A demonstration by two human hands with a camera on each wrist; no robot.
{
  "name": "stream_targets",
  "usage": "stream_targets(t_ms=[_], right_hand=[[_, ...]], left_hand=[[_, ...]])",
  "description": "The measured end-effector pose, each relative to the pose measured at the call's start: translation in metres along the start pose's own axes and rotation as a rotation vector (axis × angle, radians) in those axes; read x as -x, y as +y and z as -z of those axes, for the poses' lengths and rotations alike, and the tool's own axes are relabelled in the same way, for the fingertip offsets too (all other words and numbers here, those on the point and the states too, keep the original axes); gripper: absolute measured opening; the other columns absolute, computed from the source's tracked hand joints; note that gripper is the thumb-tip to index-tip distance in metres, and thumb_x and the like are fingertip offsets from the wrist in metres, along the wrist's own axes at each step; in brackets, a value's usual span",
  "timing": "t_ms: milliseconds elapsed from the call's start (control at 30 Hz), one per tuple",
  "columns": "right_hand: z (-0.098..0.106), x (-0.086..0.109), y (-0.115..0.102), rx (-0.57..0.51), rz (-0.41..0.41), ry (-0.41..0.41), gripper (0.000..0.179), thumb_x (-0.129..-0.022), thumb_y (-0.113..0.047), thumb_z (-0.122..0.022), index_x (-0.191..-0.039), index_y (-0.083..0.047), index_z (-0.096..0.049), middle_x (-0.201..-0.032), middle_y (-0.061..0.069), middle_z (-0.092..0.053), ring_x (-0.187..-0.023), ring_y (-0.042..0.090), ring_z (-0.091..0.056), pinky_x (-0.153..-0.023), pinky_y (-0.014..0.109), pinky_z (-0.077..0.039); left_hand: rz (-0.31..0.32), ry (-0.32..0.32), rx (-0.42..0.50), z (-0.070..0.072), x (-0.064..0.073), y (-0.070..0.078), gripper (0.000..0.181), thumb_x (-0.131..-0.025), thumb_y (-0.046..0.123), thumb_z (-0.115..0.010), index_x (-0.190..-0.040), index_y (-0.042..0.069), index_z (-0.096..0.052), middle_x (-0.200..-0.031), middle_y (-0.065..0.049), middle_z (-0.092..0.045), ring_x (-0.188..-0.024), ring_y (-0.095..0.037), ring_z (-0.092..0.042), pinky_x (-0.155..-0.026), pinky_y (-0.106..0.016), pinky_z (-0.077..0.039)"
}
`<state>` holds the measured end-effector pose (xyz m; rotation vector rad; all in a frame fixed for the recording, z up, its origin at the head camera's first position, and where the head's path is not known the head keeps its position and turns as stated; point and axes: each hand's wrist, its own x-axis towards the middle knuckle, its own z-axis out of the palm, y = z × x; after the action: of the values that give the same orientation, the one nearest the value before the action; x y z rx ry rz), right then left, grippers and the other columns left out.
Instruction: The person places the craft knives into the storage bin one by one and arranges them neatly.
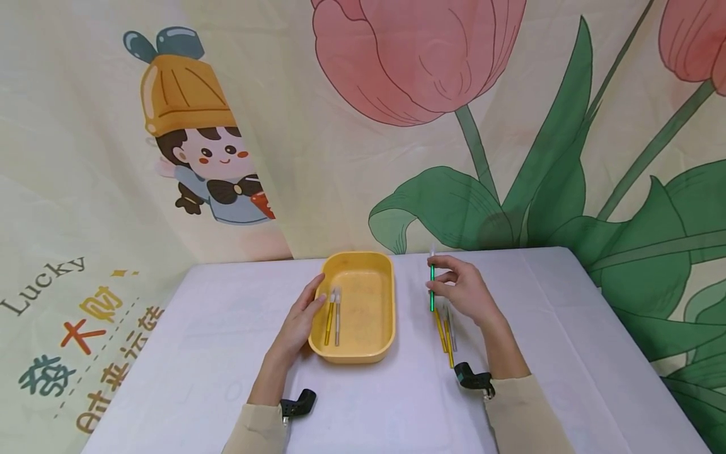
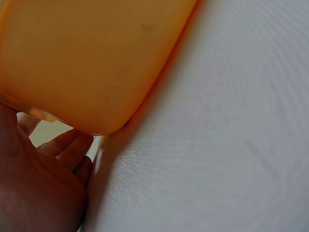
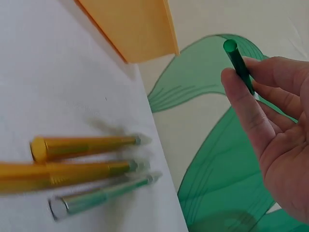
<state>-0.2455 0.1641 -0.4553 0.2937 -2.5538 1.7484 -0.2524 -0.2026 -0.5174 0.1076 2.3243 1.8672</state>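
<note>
My right hand (image 1: 465, 289) pinches a slim green craft knife (image 1: 432, 289) between thumb and fingers. It is upright, its clear-capped end at the top, above the right side of the table. My left hand (image 1: 296, 323) grips the left side of a yellow plastic tray (image 1: 367, 309), thumb at the rim and fingers along the outside wall. Inside the tray, at its left, lie a yellow craft knife (image 1: 329, 320) and a silver one (image 1: 337, 321), side by side. Below my right hand lie two yellow craft knives (image 3: 87, 146) and a silver craft knife (image 3: 96, 199).
A white cloth (image 1: 227, 328) covers the table. Right behind its far edge hangs a backdrop (image 1: 340, 189) printed with tulips and a cartoon figure. Small black cameras (image 1: 299, 403) are strapped to both wrists.
</note>
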Motion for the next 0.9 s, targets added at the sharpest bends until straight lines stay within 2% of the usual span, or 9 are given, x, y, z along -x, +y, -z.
stream_targets(t_ms=[333,667,900], right_hand=[[-0.023,-0.003,-0.014,-0.046,0.012,-0.021,0.048,-0.094,-0.007,-0.074,-0.141,-0.014,-0.063,-0.142,0.008,-0.064,-0.099,0.021,-0.074,-0.081,0.029,-0.06],[-0.033,-0.003,-0.021,-0.043,0.036,-0.051,0.048,-0.095,-0.006,-0.073,-0.141,-0.016,-0.063,-0.144,0.009,-0.062,-0.101,0.02,-0.073,-0.087,0.035,-0.063],[-0.04,-0.004,-0.023,-0.069,0.082,-0.1,0.05,-0.095,-0.004,-0.073,-0.144,-0.01,-0.06,-0.147,0.014,-0.06,-0.105,0.024,-0.073,-0.083,0.029,-0.063]], left_hand=[[0.011,-0.007,0.002,0.0,0.001,0.001,0.051,-0.111,0.039,-0.046,-0.16,0.04,-0.035,-0.173,0.011,-0.02,-0.163,-0.016,-0.008,-0.133,-0.05,-0.006],[0.029,-0.005,0.008,0.0,0.001,0.002,0.052,-0.111,0.039,-0.046,-0.161,0.039,-0.035,-0.173,0.011,-0.021,-0.163,-0.016,-0.008,-0.133,-0.05,-0.005],[0.029,0.004,0.006,0.0,0.002,0.002,0.053,-0.11,0.041,-0.047,-0.161,0.038,-0.034,-0.173,0.011,-0.022,-0.163,-0.017,-0.01,-0.133,-0.051,-0.007]])
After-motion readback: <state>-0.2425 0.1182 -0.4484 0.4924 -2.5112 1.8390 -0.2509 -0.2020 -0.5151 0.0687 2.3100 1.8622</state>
